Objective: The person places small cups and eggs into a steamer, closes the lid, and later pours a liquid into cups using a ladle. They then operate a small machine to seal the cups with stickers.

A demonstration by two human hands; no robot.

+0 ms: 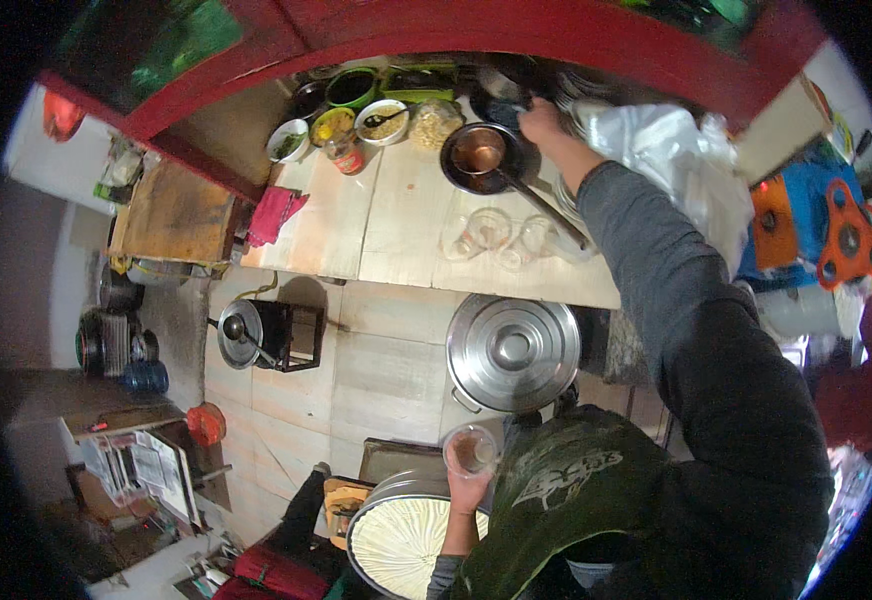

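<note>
My left hand (pixel 469 484) is wrapped around a clear plastic cup (pixel 471 451) with something brownish in it, beside a large round metal vessel (pixel 398 536) with pleated pale cloth or dough-like covering. My right hand (pixel 544 122) reaches to the back of the tiled counter, at a dark container (pixel 505 112); whether its fingers grip anything is unclear. Just below that hand, a copper-coloured ladle (pixel 478 150) rests in a black bowl (pixel 454 176), its long handle pointing toward me. Several clear plastic cups (pixel 490 227) stand in front of the bowl.
Bowls of food (pixel 382 122), a jar with a red label (pixel 344 156) and a pink cloth (pixel 274 214) are on the counter. White plastic bags (pixel 661 157) lie beside my right forearm. A large lidded steel pot (pixel 513 352) stands below the counter edge. A red frame (pixel 376 37) spans above.
</note>
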